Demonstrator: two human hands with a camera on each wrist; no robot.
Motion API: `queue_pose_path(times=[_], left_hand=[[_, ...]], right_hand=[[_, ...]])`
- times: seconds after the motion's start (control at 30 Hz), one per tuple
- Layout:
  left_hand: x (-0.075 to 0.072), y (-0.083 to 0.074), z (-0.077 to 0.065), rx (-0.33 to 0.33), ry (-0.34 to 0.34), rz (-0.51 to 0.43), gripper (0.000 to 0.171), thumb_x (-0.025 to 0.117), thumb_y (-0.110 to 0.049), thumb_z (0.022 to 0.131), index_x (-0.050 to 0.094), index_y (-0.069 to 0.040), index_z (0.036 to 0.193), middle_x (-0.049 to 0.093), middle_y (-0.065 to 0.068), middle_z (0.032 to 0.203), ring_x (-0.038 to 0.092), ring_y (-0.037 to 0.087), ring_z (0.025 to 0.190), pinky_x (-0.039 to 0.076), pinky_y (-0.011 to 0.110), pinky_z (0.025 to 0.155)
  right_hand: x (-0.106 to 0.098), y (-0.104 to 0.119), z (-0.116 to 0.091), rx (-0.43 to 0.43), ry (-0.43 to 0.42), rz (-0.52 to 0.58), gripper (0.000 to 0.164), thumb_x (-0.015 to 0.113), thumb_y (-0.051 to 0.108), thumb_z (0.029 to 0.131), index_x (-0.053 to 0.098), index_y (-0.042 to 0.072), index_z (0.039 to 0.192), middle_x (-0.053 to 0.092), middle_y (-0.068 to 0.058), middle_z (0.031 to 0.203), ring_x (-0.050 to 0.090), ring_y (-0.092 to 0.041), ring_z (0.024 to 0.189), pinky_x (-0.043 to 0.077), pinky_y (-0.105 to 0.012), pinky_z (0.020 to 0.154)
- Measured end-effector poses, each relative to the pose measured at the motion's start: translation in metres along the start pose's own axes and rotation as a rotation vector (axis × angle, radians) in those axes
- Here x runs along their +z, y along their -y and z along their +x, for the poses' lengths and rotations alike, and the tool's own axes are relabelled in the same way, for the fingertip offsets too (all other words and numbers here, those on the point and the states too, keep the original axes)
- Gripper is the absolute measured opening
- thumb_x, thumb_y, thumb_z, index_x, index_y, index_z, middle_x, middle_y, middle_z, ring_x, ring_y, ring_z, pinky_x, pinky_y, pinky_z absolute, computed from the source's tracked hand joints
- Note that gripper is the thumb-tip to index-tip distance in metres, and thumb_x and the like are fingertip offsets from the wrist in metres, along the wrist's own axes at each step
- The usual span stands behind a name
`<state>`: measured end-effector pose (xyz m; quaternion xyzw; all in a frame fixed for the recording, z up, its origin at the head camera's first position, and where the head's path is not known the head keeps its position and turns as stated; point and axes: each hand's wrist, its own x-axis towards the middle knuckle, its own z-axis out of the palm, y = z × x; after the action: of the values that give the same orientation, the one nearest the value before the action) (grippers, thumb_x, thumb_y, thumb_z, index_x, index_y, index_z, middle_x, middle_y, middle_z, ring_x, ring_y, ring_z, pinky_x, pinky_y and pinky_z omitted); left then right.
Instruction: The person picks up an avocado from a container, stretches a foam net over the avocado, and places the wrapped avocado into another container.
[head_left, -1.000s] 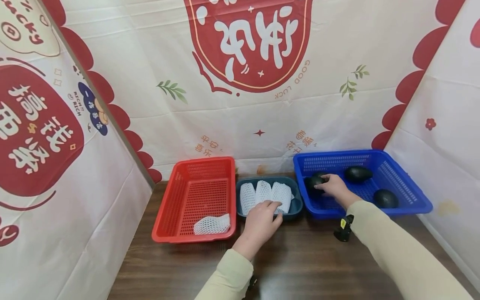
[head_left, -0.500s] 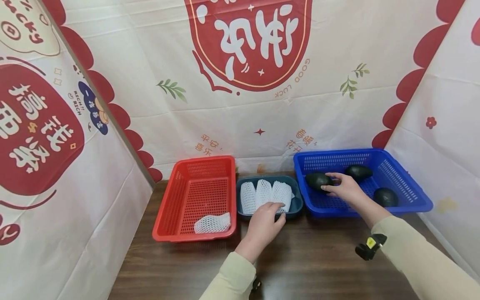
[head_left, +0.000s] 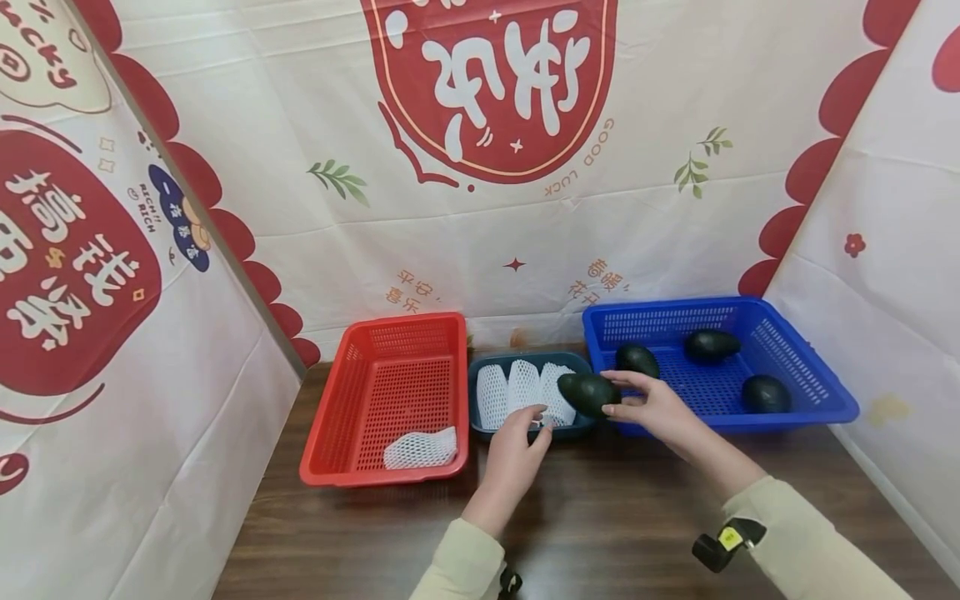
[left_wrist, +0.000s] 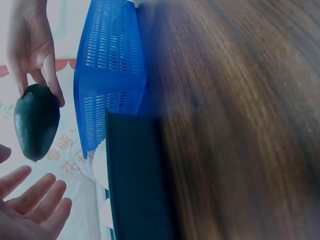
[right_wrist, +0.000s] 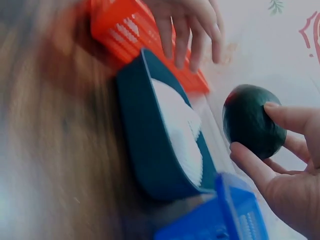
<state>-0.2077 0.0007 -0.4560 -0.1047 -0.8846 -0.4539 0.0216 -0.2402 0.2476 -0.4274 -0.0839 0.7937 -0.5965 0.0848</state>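
Note:
My right hand (head_left: 654, 410) grips a dark green avocado (head_left: 587, 394) by one end, with the thumb and fingertips round it. The avocado is held in the air over the right part of a dark teal tray (head_left: 587, 427). White foam net sleeves (head_left: 525, 385) lie side by side in that tray. My left hand (head_left: 515, 454) hovers at the tray's front edge, its fingers loosely bent and holding nothing. In the left wrist view, the left palm (left_wrist: 32, 210) faces the avocado (left_wrist: 37, 122), with a gap between them. The right wrist view shows fingers (right_wrist: 252, 162) wrapped round the avocado's side.
A blue basket (head_left: 813, 417) at the right holds three more avocados, one of them at its left side (head_left: 637, 361). To the left, a red basket (head_left: 330, 433) contains one netted item (head_left: 421, 448). Printed cloth (head_left: 525, 283) hangs behind the brown wooden table (head_left: 600, 517).
My right hand has lifted an avocado out of the blue basket and carried it left, over the teal tray. My left hand has barely moved.

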Motion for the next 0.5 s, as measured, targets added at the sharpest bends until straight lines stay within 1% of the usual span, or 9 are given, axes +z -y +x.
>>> queue_pose_path(times=[0.07, 0.2, 0.27, 0.3, 0.4, 0.5], left_hand=[[0.000, 0.003, -0.001, -0.031, -0.032, -0.042, 0.039, 0.059, -0.033, 0.097, 0.060, -0.017, 0.132, 0.063, 0.002, 0.119, 0.060, 0.019, 0.107, 0.050, 0.037, 0.091], [0.001, 0.011, -0.004, -0.096, -0.095, -0.129, 0.039, 0.061, -0.030, 0.096, 0.059, -0.018, 0.133, 0.065, 0.005, 0.116, 0.063, 0.015, 0.100, 0.052, 0.037, 0.088], [0.002, 0.015, -0.005, -0.110, -0.110, -0.183, 0.039, 0.061, -0.028, 0.096, 0.060, -0.016, 0.133, 0.065, 0.006, 0.114, 0.064, 0.014, 0.099, 0.053, 0.036, 0.087], [0.002, 0.017, -0.005, -0.117, -0.112, -0.210, 0.039, 0.061, -0.029, 0.097, 0.060, -0.014, 0.133, 0.065, 0.005, 0.113, 0.064, 0.014, 0.097, 0.053, 0.035, 0.086], [0.004, 0.023, -0.007, -0.132, -0.104, -0.333, 0.039, 0.061, -0.029, 0.097, 0.062, -0.008, 0.130, 0.066, 0.005, 0.107, 0.066, 0.018, 0.092, 0.055, 0.032, 0.081], [0.006, 0.028, -0.009, -0.145, -0.097, -0.467, 0.035, 0.062, -0.023, 0.096, 0.065, -0.001, 0.123, 0.068, 0.007, 0.100, 0.068, 0.028, 0.086, 0.056, 0.037, 0.077]], right_hand=[[0.011, -0.004, -0.005, -0.003, 0.002, 0.012, 0.065, 0.076, 0.020, 0.086, 0.047, 0.002, 0.141, 0.044, -0.026, 0.139, 0.062, -0.033, 0.109, 0.054, -0.034, 0.081], [0.033, -0.012, -0.015, 0.015, 0.006, 0.041, 0.065, 0.078, 0.020, 0.084, 0.049, 0.003, 0.140, 0.046, -0.024, 0.138, 0.060, -0.034, 0.111, 0.053, -0.033, 0.082], [0.042, -0.016, -0.019, 0.027, 0.011, 0.051, 0.065, 0.078, 0.020, 0.083, 0.050, 0.003, 0.139, 0.047, -0.023, 0.138, 0.059, -0.034, 0.112, 0.053, -0.033, 0.083], [0.046, -0.018, -0.021, 0.036, 0.012, 0.057, 0.064, 0.079, 0.020, 0.083, 0.051, 0.004, 0.139, 0.048, -0.022, 0.138, 0.059, -0.034, 0.112, 0.053, -0.032, 0.083], [0.054, -0.024, -0.024, 0.037, 0.028, 0.080, 0.063, 0.079, 0.019, 0.082, 0.052, 0.005, 0.137, 0.049, -0.021, 0.137, 0.060, -0.033, 0.111, 0.053, -0.032, 0.084], [0.058, -0.030, -0.025, 0.025, 0.052, 0.122, 0.062, 0.079, 0.017, 0.083, 0.052, 0.003, 0.137, 0.049, -0.022, 0.137, 0.061, -0.032, 0.110, 0.053, -0.033, 0.084]])
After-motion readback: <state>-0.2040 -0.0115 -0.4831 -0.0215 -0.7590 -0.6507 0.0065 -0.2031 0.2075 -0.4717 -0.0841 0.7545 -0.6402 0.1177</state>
